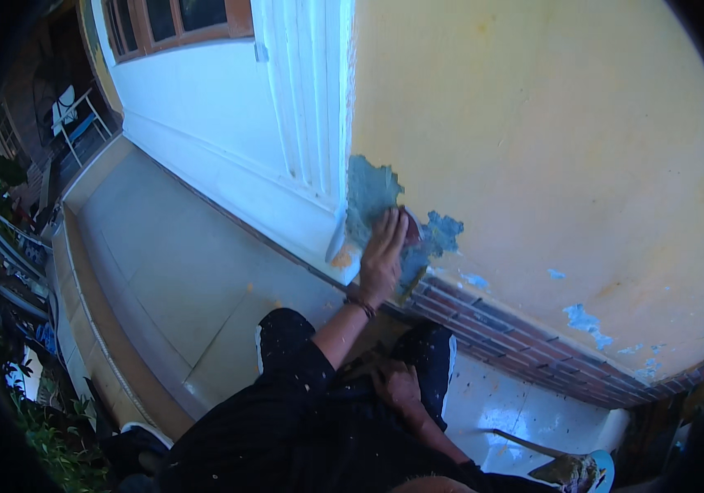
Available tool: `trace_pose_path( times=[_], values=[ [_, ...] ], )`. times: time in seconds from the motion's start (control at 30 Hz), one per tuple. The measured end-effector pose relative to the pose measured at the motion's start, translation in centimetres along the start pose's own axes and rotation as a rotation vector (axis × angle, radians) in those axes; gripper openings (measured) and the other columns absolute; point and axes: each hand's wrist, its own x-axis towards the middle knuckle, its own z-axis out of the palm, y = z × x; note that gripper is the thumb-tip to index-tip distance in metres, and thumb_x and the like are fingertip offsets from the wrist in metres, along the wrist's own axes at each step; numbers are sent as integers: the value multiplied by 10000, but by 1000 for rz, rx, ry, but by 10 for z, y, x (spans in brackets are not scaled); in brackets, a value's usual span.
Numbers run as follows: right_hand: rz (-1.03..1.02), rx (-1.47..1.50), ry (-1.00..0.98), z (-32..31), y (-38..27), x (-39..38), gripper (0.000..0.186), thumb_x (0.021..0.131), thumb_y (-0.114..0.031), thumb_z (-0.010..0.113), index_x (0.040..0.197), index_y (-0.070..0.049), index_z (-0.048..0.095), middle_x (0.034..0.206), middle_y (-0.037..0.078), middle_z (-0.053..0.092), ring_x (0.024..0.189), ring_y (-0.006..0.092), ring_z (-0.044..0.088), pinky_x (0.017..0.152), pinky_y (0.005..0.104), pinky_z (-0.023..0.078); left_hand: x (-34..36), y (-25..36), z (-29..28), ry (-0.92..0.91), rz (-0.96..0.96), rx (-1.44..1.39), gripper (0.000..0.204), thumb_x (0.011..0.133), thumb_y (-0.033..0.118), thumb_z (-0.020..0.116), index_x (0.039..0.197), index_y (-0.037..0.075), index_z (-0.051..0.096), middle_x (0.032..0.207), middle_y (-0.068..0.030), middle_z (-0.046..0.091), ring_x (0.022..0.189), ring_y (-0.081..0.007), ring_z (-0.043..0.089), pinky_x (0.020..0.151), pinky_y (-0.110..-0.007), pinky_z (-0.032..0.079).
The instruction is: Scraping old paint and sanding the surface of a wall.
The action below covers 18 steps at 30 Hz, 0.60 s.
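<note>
Landmark: grey patch [371, 193], bare and ragged-edged, at the corner end of a yellow wall [549, 148].

Left hand [381, 261]: over the patch's lower part, hiding some of it; fingers nearly straight and close together, holding a dark red pad [411, 226] against the surface. Thumb not clearly visible.

Dark red pad: on the patch, mostly under the fingers, one edge showing at their right.

Bracelet [360, 306]: dark, on the left wrist, below the patch.

Right hand [399, 382]: well below the patch, at the lap, fingers loosely curled; whether it grips anything cannot be told.

Dark trousers [282, 333]: light-specked, both knees raised below the patch, blocking part of the floor.

Brick strip [524, 341]: from just under the patch, running off to its right.

Pale chips [586, 322]: in the yellow paint, right of and below the patch.

White wall [196, 107]: adjoining, left of the patch; brown-framed window [237, 20] above it.

Tiled floor [155, 238]: left of and below the patch.

Long thin handle [524, 444]: on the floor, well below and right of the patch.

Plants [48, 444]: far lower left of the patch.
</note>
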Motion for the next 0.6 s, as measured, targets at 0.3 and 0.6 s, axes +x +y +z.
trace_pose_path(
  times=[0.3,0.6],
  values=[
    [-43,-77,-33,5,0,8,372,988,-367,572,1247,-126,687,1236,164,687,1191,324,612,1051,482,419,-41,-3,12,-41,-31,-9,578,1010,18,462,1581,32,370,1568,-242,438,1465,-410,404,1206,-491,353],
    [-56,-99,-39,-5,-1,14,376,995,-368,562,1257,-125,680,1232,168,687,1212,337,600,1068,494,407,-19,19,6,-43,-70,14,584,963,-31,467,1544,9,427,1549,-238,465,1459,-443,400,1220,-523,324]
  ],
)
